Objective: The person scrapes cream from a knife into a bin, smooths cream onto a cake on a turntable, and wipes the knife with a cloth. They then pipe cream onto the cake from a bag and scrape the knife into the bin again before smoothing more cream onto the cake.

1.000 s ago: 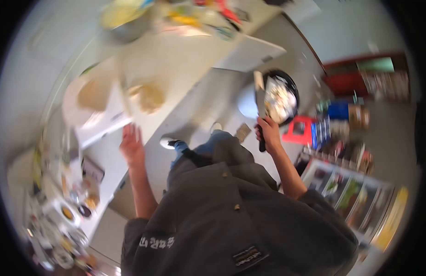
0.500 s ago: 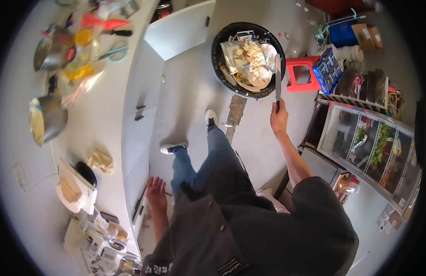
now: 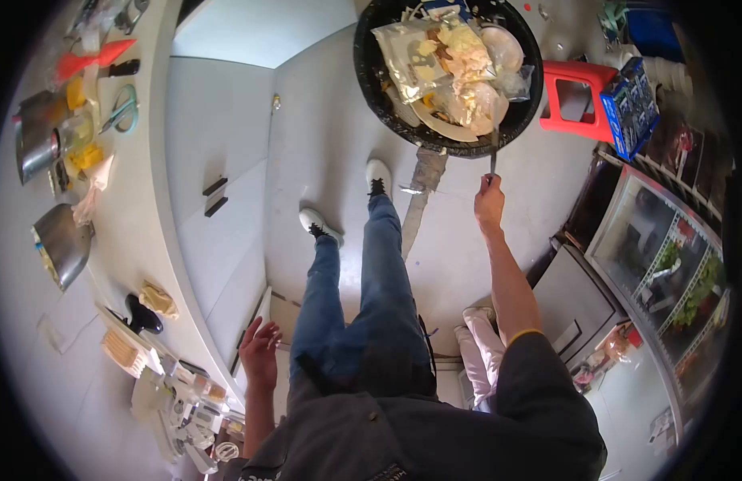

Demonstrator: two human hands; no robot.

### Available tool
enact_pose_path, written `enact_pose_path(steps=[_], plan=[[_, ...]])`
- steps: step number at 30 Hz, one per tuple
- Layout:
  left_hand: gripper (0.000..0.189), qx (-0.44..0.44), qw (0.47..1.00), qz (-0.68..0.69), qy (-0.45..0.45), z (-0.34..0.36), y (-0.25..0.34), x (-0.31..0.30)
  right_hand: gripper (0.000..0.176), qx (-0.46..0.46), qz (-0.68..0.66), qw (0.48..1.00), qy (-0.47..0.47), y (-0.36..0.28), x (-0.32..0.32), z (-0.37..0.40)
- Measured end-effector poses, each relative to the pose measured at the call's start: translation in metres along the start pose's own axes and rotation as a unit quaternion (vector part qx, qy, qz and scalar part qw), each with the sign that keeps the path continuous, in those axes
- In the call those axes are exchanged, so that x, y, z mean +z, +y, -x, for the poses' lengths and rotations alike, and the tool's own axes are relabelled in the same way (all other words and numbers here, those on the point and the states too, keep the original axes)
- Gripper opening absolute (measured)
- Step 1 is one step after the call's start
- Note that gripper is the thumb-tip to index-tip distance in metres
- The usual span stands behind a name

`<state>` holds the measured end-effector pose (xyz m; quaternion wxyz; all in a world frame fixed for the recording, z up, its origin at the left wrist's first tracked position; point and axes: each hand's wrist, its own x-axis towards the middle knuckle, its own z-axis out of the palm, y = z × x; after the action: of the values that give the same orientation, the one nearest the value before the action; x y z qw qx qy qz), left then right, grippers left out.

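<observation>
- At the upper right of centre, the right hand (image 3: 489, 200) is wrapped around the handle of a knife (image 3: 494, 148); the blade points up the frame, over the near rim of a black bin (image 3: 369, 80). Whether its tip touches the rubbish (image 3: 459, 64), I cannot tell.
- Half a second ago the blade lay along the bin's right rim; now it crosses the lower right rim, which seems to bring it closer to the rubbish.
- Lower left of centre, the left hand (image 3: 259, 353) holds nothing, fingers loosely bent and apart, near the cupboard fronts (image 3: 214, 160).
- Just right of the bin, a red stool (image 3: 578, 71) with a blue box (image 3: 632, 108) limits sideways swing; upper left, an open door (image 3: 259, 32) does likewise.
- Mid-frame, floor (image 3: 315, 120) seems to leave arm room; lower right, another person's legs (image 3: 479, 349) narrow stepping back.
</observation>
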<state>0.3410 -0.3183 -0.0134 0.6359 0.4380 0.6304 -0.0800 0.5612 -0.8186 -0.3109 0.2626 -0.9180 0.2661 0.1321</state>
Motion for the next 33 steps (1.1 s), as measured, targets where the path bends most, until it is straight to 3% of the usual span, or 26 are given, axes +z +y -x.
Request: enact_pose_path(steps=[2, 5, 8, 11, 14, 16, 17, 19, 20, 24, 25, 27, 31, 32, 33], plan=[[0.061, 0.009, 1.000, 0.020, -0.001, 0.008, 0.001, 0.003, 0.022, -0.065, -0.068, 0.995, 0.021, -0.017, -0.022, 0.014], [0.059, -0.014, 0.999, 0.037, -0.033, 0.014, -0.005, 0.001, 0.028, -0.063, -0.139, 0.988, -0.017, -0.030, -0.038, 0.014], [0.056, 0.006, 0.998, 0.050, -0.035, 0.020, -0.013, -0.008, 0.040, 0.082, -0.373, 0.904, -0.191, -0.098, -0.094, 0.023], [0.049, 0.066, 0.997, 0.015, -0.022, 0.025, -0.026, -0.027, 0.045, 0.039, -0.370, 0.906, -0.202, -0.165, -0.123, 0.039], [0.043, 0.122, 0.991, -0.021, 0.052, 0.025, -0.032, -0.052, 0.053, -0.036, -0.346, 0.900, -0.262, -0.206, -0.129, 0.063], [0.041, 0.160, 0.982, 0.004, 0.096, -0.012, -0.044, -0.081, 0.055, -0.135, -0.225, 0.913, -0.311, -0.233, -0.123, 0.085], [0.039, 0.203, 0.964, -0.060, 0.161, -0.024, -0.030, -0.089, 0.054, -0.161, -0.154, 0.911, -0.346, -0.238, -0.114, 0.087], [0.038, 0.252, 0.928, -0.111, 0.250, -0.053, 0.005, -0.106, 0.044, -0.245, -0.017, 0.914, -0.322, -0.254, -0.110, 0.107], [0.038, 0.267, 0.914, -0.126, 0.278, -0.063, 0.033, -0.117, 0.040, -0.329, 0.014, 0.898, -0.291, -0.258, -0.100, 0.115], [0.054, 0.389, 0.829, -0.135, 0.379, -0.120, 0.107, -0.158, 0.036, -0.411, 0.075, 0.837, -0.354, -0.347, -0.094, 0.220], [0.055, 0.393, 0.819, -0.175, 0.380, -0.130, 0.114, -0.159, 0.032, -0.372, 0.083, 0.845, -0.376, -0.361, -0.091, 0.241], [0.057, 0.407, 0.791, -0.253, 0.381, -0.158, 0.134, -0.172, 0.029, -0.383, 0.053, 0.818, -0.426, -0.398, -0.078, 0.283], [0.040, 0.390, 0.780, -0.348, 0.344, -0.220, 0.138, -0.171, 0.039, -0.393, 0.116, 0.821, -0.398, -0.481, -0.061, 0.389], [0.026, 0.379, 0.843, -0.145, 0.353, -0.237, 0.136, -0.158, 0.039, -0.395, 0.099, 0.825, -0.392, -0.495, -0.052, 0.402], [0.026, 0.358, 0.885, -0.073, 0.287, -0.224, 0.141, -0.162, 0.040, -0.399, 0.079, 0.828, -0.386, -0.509, -0.042, 0.413]])
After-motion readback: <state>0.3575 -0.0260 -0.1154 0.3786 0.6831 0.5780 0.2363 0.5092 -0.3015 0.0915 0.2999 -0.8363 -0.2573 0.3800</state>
